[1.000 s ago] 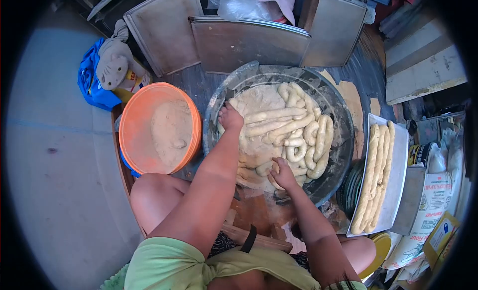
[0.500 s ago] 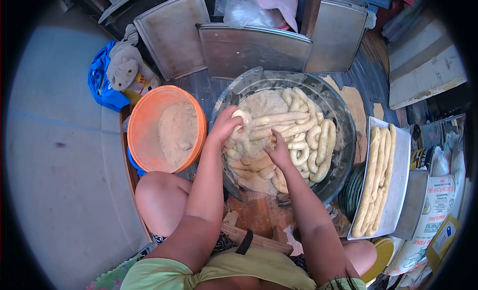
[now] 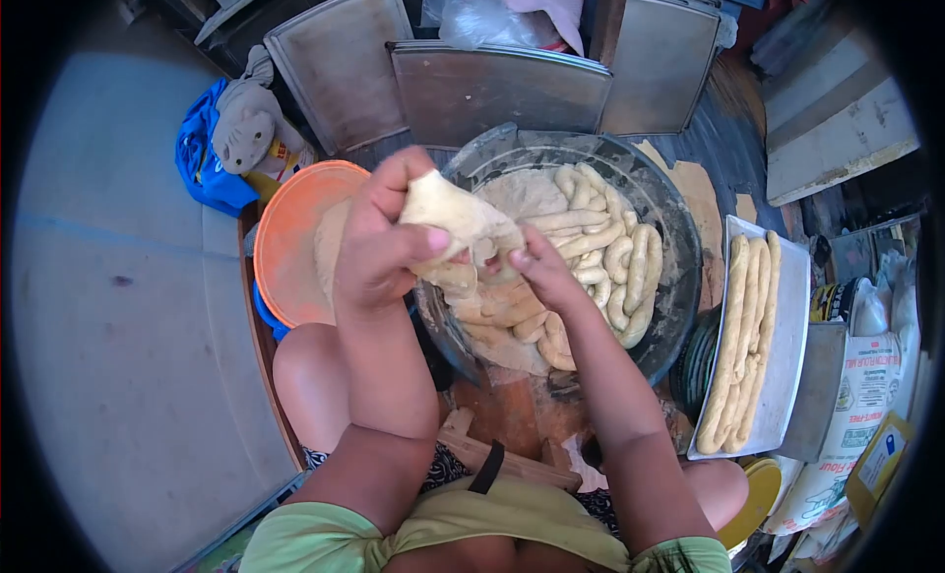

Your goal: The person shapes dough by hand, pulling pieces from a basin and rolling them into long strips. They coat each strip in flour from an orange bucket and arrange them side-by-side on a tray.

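Note:
A pale, floury piece of dough [image 3: 451, 211] stretches between my two hands, raised over the left part of a dark round tub [image 3: 686, 238]. My left hand [image 3: 377, 240] grips its upper left side, thumb across the front. At the lower right end, my right hand [image 3: 544, 268] pinches the dough between thumb and fingers. Below and beyond lie thick dough ropes [image 3: 642, 278], some straight and some curled, heaped in the tub beside a bed of flour-like powder [image 3: 522, 192]. My left arm and the raised dough cover part of the tub's left side.
An orange bucket [image 3: 287, 248] with brownish powder stands left of the tub. To the right, a metal tray [image 3: 784, 361] carries several long dough ropes [image 3: 740, 347]. Metal sheets [image 3: 502, 86] lean at the back. Flour sacks [image 3: 854, 386] sit far right.
My left hand has lifted the dough up and toward me from the tub's left side. My right hand has moved left from the ropes and taken hold of the dough's other end.

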`<move>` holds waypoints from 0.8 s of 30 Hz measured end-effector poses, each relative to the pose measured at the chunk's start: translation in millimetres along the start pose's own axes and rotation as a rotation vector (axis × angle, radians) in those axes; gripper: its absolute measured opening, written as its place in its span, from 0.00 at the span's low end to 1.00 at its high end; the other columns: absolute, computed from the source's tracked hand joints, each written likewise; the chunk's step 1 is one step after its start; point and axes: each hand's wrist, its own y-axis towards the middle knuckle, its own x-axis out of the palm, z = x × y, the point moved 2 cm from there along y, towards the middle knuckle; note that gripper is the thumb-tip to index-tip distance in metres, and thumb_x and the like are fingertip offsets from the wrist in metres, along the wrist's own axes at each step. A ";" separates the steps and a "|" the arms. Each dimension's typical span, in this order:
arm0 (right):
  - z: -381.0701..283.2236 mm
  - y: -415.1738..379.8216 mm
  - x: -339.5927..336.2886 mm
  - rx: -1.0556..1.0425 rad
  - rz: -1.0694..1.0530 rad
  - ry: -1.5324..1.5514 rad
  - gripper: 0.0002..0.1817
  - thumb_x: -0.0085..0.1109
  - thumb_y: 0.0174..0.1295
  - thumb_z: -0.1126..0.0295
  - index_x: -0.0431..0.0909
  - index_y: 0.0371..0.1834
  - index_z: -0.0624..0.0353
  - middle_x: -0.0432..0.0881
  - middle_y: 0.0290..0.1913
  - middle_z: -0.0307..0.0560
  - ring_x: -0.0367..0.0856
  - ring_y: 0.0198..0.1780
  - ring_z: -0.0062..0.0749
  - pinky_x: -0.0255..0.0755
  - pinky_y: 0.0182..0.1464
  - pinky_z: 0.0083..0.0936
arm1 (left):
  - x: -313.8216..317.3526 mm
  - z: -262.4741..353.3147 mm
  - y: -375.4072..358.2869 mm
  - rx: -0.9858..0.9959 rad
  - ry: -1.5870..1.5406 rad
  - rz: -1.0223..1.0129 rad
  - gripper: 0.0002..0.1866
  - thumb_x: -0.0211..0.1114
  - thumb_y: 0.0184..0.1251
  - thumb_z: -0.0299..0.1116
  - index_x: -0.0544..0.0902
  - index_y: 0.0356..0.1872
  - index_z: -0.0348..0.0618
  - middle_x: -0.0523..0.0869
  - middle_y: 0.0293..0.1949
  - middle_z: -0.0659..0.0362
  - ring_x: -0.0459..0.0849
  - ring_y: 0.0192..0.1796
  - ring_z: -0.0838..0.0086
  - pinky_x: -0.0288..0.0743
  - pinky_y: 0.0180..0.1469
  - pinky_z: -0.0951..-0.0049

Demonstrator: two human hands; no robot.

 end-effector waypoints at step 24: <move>62.9 -57.3 -28.0 0.250 0.444 -0.361 0.25 0.57 0.61 0.71 0.64 0.62 0.64 0.69 0.60 0.51 0.71 0.57 0.33 0.65 0.59 0.26 | -328.6 -91.8 0.6 -0.626 0.686 0.449 0.18 0.56 0.63 0.47 0.78 0.40 0.41 0.82 0.45 0.53 0.81 0.39 0.70 0.75 0.45 0.65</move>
